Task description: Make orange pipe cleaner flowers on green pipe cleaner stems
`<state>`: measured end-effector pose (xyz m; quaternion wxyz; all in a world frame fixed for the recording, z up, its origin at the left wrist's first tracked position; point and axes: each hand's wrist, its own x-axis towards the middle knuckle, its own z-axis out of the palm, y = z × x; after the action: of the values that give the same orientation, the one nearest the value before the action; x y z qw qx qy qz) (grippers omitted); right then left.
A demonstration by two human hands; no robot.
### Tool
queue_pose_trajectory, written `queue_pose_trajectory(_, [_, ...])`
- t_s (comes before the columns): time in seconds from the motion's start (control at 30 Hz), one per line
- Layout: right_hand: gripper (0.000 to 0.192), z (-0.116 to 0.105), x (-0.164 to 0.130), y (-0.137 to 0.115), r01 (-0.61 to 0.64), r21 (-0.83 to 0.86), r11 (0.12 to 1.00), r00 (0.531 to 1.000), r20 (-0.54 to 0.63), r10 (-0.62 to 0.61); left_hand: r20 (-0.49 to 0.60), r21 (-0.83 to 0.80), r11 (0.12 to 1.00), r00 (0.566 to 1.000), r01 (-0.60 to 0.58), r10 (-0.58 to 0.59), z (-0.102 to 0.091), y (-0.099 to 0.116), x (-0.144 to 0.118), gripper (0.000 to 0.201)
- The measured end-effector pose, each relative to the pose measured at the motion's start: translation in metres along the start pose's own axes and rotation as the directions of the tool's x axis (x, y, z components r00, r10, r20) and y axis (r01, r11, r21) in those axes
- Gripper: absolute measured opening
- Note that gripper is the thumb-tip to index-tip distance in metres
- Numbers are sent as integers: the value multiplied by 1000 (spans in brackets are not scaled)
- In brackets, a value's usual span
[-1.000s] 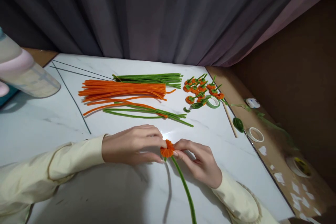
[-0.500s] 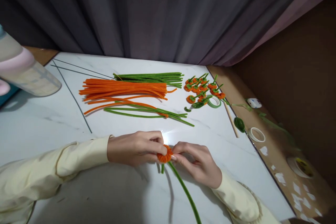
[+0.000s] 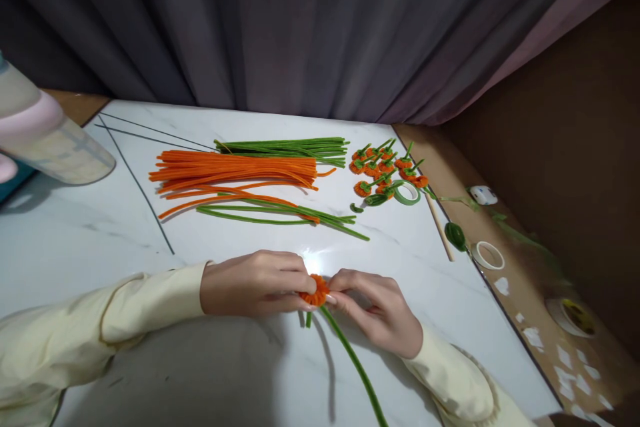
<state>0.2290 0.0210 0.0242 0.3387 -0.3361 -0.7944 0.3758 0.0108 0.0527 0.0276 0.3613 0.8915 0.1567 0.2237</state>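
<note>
An orange pipe-cleaner pumpkin [image 3: 316, 291], small and ribbed, is held between my two hands above the white tabletop. My left hand [image 3: 265, 283] pinches it from the left, thumb lying across its face. From the right, my right hand [image 3: 377, 310] closes thumb and fingertips on its edge, near where a green pipe cleaner [image 3: 353, 355] comes out. That long green stem curves down toward the front edge of the view, and a short green end [image 3: 309, 319] pokes out below the pumpkin. What exactly the right fingertips grip is partly hidden.
Beyond my hands lie bundles of orange pipe cleaners [image 3: 235, 170] and green pipe cleaners [image 3: 285, 146]. Several small finished pumpkins [image 3: 385, 165] sit at the back right beside green tape [image 3: 407, 193]. A tumbler [image 3: 60, 130] stands left; white tape [image 3: 488, 255] and paper scraps lie right.
Both hands stay closed on the pumpkin. My left hand has shifted very slightly left, and the pumpkin has turned a little; the rest is still.
</note>
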Motion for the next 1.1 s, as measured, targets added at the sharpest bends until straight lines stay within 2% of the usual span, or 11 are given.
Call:
queue_pose_trajectory(0.23, [8,0,0,0,5,21,1000,1000,10,-5,55,-5,1000,998,-27,27,-6,3,4,16])
queue_pose_trajectory(0.4, [9,1,1,-1,45,16,999,999,-12,-45,2,1,999,999,-48,48,-3,-2,1,12])
queue_pose_trajectory(0.47, [9,1,0,-1,68,25,997,998,-13,-67,-49,-15,1000,999,-2,1,0,-3,-1,16])
queue_pose_trajectory(0.53, [10,1,0,0,90,27,996,996,-17,-89,-98,-41,994,989,104,-108,1,-4,-2,28])
queue_pose_trajectory(0.63, [11,1,0,3,127,12,992,991,-30,-127,-90,-34,978,974,204,-207,1,-6,-2,33])
queue_pose_trajectory(0.73, [12,1,0,5,156,10,988,987,-40,-155,-59,-16,989,987,149,-149,0,-8,-2,23])
queue_pose_trajectory(0.93, [12,1,0,4,151,-4,988,988,-27,-151,-94,16,999,995,39,-38,1,-5,-3,19])
queue_pose_trajectory(1.0, [13,1,-1,5,160,-12,987,987,-30,-160,-81,15,999,995,52,-50,-1,-3,-2,20])
queue_pose_trajectory(1.1, [15,1,-2,6,171,-31,985,984,-39,-173,-15,-78,983,986,165,-167,-8,-4,2,24])
